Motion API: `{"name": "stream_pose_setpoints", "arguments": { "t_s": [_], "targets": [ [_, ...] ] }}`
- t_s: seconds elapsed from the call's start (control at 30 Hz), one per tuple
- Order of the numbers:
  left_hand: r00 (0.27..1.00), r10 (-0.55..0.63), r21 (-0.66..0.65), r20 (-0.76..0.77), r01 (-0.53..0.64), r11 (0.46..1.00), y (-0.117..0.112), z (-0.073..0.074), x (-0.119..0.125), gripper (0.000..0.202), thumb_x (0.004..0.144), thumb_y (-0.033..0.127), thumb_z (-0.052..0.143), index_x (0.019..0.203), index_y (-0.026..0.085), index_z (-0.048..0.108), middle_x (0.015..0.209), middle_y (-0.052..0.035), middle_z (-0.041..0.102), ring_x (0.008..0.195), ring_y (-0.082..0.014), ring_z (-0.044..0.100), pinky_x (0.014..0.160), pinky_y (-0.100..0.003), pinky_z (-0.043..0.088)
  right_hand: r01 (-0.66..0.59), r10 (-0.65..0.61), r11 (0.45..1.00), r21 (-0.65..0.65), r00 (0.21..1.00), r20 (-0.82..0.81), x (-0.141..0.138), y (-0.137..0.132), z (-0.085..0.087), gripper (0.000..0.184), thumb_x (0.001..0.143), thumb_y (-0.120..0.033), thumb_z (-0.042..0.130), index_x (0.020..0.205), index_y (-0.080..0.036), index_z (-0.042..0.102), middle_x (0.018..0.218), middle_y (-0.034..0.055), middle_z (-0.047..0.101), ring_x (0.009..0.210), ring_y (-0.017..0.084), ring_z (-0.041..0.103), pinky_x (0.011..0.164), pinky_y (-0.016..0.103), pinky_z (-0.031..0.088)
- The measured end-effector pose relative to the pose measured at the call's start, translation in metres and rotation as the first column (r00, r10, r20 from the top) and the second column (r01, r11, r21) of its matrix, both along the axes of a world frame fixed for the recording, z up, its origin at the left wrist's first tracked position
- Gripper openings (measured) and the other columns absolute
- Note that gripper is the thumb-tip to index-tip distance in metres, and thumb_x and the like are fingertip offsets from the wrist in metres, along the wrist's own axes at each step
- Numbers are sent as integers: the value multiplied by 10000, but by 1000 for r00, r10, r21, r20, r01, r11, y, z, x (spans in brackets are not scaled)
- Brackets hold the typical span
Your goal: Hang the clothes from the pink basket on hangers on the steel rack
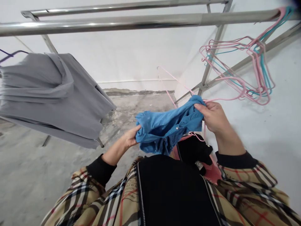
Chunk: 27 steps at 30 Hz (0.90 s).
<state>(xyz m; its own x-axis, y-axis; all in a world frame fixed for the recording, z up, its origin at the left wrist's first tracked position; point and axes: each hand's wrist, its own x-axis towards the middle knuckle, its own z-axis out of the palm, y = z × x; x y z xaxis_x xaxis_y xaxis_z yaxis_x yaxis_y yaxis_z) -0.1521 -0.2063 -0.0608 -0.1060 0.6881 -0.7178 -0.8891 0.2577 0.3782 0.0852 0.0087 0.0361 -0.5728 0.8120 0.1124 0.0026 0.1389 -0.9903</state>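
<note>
A bunched blue garment (166, 127) hangs between my hands at chest height. My left hand (131, 136) grips its left edge with closed fingers. My right hand (213, 116) pinches its upper right part together with a thin pink wire hanger (175, 82) that sticks up behind the cloth. Below the garment lies a pink basket (213, 172) with dark clothes (194, 150) in it.
Two steel rails (131, 22) of a drying rack cross overhead. A grey shirt (56, 97) hangs on a hanger at the left. Several empty pink and teal hangers (249, 67) hang from the rail at the right. White wall and concrete floor (28, 175) lie beyond.
</note>
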Motion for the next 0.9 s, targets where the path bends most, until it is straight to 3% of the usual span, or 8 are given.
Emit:
{"name": "stream_pose_setpoints", "arguments": {
  "t_s": [0.1, 0.17, 0.3, 0.4, 0.5, 0.67, 0.8, 0.9],
  "targets": [
    [964, -258, 41, -56, 261, 965, -6, 20, 8, 180, 823, 87, 652, 1002, 110, 657, 712, -73, 738, 632, -197, 728, 641, -285, 612, -9, 8, 999, 43, 1000, 28, 9, 5, -19, 298, 749, -439, 751, 682, -158, 677, 678, 12, 665, 578, 130, 601, 539, 243, 512],
    [939, -333, 77, -90, 340, 937, -5, 33, 11, 237, 823, 87, 662, 1059, 107, 657, 754, -85, 754, 659, -206, 739, 661, -294, 614, -13, 10, 998, 67, 999, 44, 17, 7, -30, 295, 762, -439, 736, 689, -157, 685, 701, 22, 673, 612, 141, 617, 550, 242, 512],
    [990, -111, 164, -84, 124, 979, 7, 55, 2, 106, 893, 193, 613, 900, 110, 677, 694, -66, 736, 627, -177, 726, 671, -252, 606, 12, -14, 1000, 24, 996, 84, 39, 4, -55, 287, 740, -433, 759, 820, -160, 717, 669, 10, 641, 580, 134, 584, 517, 240, 480],
    [993, 94, 262, -75, -71, 962, 15, 64, -3, 178, 938, 259, 568, 862, 142, 679, 677, -20, 720, 631, -147, 719, 732, -244, 601, 42, -42, 999, -26, 999, 11, 59, -2, -78, 318, 738, -471, 766, 799, -169, 686, 537, -39, 486, 443, 75, 399, 405, 218, 325],
    [982, 155, 299, -104, -118, 947, 19, 65, -3, 185, 939, 319, 584, 910, 161, 677, 694, -2, 717, 635, -142, 718, 747, -259, 602, 61, -65, 997, -51, 993, -96, 78, -10, -97, 394, 798, -531, 702, 652, -173, 620, 490, -50, 377, 426, 59, 295, 406, 226, 210],
    [968, 174, 313, -180, -111, 943, 21, 64, -6, 196, 913, 366, 627, 937, 176, 666, 747, -2, 723, 640, -142, 718, 683, -252, 606, 34, -35, 999, -25, 999, -32, 105, -20, -108, 433, 825, -556, 659, 629, -170, 667, 440, -49, 325, 416, 71, 281, 429, 250, 219],
    [953, 216, 325, -214, -139, 935, 23, 71, -16, 201, 908, 372, 633, 919, 175, 674, 718, 6, 711, 625, -137, 711, 660, -243, 608, -129, 117, 989, 71, 980, 159, 117, -25, -100, 417, 848, -551, 622, 694, -182, 741, 473, 5, 512, 441, 108, 425, 447, 263, 329],
    [939, 251, 340, -234, -163, 926, 24, 80, -20, 184, 930, 341, 602, 879, 178, 671, 727, 7, 714, 653, -141, 718, 682, -254, 612, -289, 236, 944, 157, 928, 288, 110, -29, -91, 410, 887, -525, 579, 712, -204, 762, 649, 57, 692, 606, 169, 612, 592, 290, 466]
  ]
}}
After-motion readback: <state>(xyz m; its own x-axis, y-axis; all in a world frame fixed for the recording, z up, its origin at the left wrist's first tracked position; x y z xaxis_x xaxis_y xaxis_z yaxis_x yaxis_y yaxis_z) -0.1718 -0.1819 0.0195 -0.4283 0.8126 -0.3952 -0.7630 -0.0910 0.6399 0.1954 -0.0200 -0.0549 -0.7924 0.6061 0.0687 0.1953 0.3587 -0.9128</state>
